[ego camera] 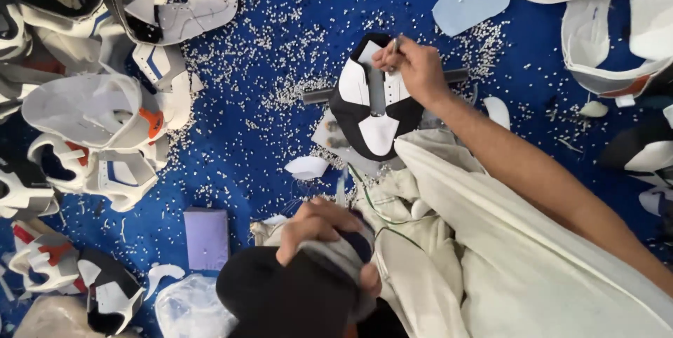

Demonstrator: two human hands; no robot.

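Black-and-white leather shoe upper [375,99] lies flat; right hand [413,66], grip pinching a thin tool [394,47], should work steadily, left hand [324,229] clenching dark fabric [280,296].

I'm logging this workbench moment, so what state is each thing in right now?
Right hand: closed on a thin tool, pressing at the black-and-white upper.
Black-and-white upper: spread flat on the blue mat.
Left hand: gripping a grey and dark bundle.
White uppers: heaped at the left.
White pellets: scattered loose.
Purple block: lying flat.
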